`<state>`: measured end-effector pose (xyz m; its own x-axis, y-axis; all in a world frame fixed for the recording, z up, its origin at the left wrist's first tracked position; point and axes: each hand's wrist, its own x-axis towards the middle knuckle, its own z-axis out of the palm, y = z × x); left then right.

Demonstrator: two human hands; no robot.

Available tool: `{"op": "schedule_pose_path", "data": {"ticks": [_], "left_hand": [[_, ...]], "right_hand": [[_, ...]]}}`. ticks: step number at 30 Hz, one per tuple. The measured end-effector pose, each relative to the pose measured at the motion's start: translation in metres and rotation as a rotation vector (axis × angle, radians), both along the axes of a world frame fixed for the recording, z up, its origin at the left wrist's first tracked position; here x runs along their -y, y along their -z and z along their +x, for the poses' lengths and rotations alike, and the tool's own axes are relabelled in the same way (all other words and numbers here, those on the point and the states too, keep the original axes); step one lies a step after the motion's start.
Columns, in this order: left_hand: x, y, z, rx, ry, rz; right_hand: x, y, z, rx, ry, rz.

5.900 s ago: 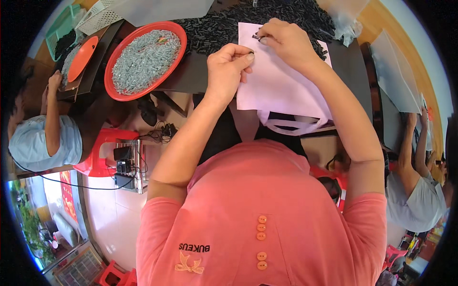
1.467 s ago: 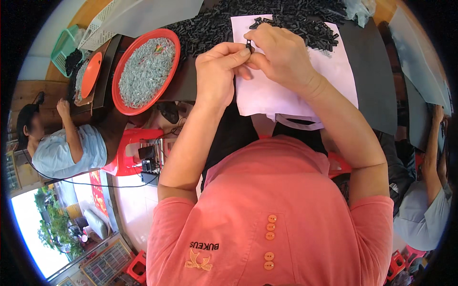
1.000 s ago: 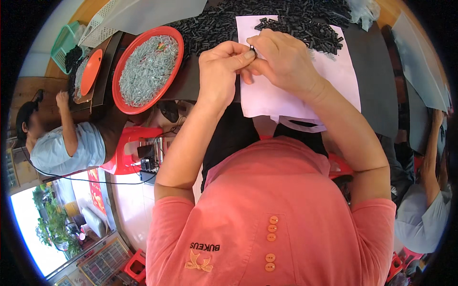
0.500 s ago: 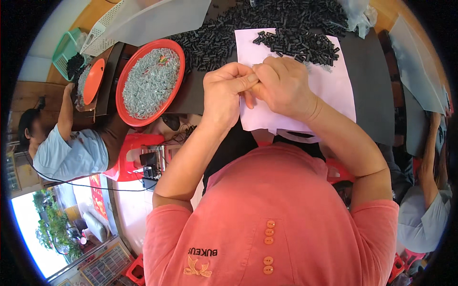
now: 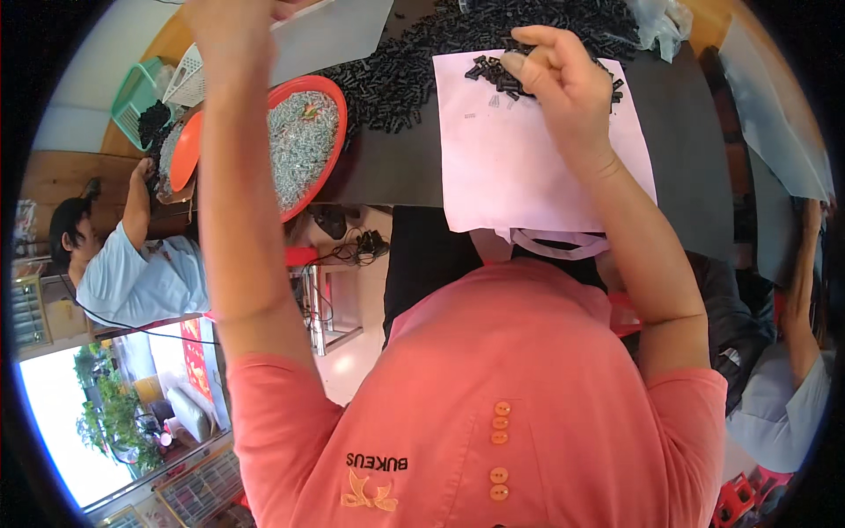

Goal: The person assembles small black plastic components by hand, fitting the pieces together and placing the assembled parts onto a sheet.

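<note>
My left hand [image 5: 231, 31] is raised at the far left over the edge of a white basket; it is smeared by motion and its fingers are largely cut off by the top edge. Over the far part of a pale pink cloth bag [image 5: 502, 176] hovers my right hand [image 5: 568, 88], index finger and thumb apart, other fingers curled, with nothing visible between them. Beneath and beside it lies a small heap of black plastic pieces [image 5: 493, 77], partly hidden by the hand. A few tiny clear pieces [image 5: 495, 101] rest on the cloth near that heap.
A red round tray [image 5: 339, 132] of small clear pieces stands left, partly behind my left forearm. Loose black pieces [image 5: 387, 79] cover the far table. A white basket [image 5: 187, 77] and green basket [image 5: 123, 110] are far left. Co-workers sit at left [image 5: 145, 273] and right [image 5: 779, 396].
My hands were together above the cloth, fingertips pinched. They have parted: the left swung up and far left, the right moved slightly away and right, its thumb and index finger opening.
</note>
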<state>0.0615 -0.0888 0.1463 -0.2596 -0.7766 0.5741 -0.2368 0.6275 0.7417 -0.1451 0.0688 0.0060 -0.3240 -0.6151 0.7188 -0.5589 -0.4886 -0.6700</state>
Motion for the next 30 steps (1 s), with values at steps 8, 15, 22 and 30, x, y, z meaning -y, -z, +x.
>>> {"op": "schedule_pose_path", "data": {"ticks": [8, 15, 22, 30], "left_hand": [[-0.05, 0.082, -0.027, 0.377, 0.05, -0.413], [-0.092, 0.17, -0.041, 0.564, 0.072, -0.399], [-0.093, 0.156, -0.04, 0.112, 0.235, 0.295], [-0.083, 0.14, -0.04, -0.357, 0.63, 1.095]], "right_hand": [[-0.008, -0.004, -0.005, 0.321, -0.188, 0.131], [-0.008, -0.011, 0.005, 0.412, -0.185, 0.258], [0.002, 0.006, -0.001, 0.281, -0.22, 0.247], [-0.001, -0.004, 0.005, 0.377, -0.436, 0.44]]}}
